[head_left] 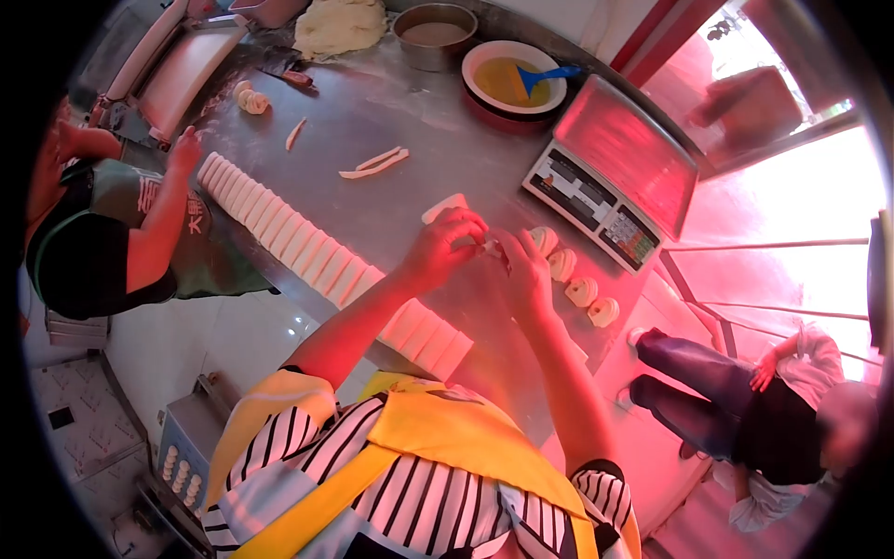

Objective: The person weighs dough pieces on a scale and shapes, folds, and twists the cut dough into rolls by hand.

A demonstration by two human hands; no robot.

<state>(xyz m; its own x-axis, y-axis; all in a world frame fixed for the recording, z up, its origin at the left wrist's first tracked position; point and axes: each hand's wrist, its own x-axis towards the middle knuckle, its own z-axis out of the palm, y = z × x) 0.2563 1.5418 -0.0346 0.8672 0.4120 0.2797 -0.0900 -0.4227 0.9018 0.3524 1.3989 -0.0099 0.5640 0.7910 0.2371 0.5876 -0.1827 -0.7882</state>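
Note:
My left hand (444,244) and my right hand (521,275) meet above the metal table (410,121), fingertips pinched together on a small piece of dough (491,247) that the fingers mostly cover. Just beyond my left hand lies a flat dough piece (444,207). To the right of my right hand, several coiled dough rolls (581,292) sit in a line. A long row of cut dough slices (298,244) runs along the table's near edge, passing beneath my left forearm. Thin dough strips (374,163) lie farther back.
A scale (582,191) stands at the right, beside a bowl of yellow liquid (494,79) with a blue brush (549,74). A metal pan (435,37) and a dough mass (340,28) are behind. A co-worker (140,224) stands left; another person (773,401) is right.

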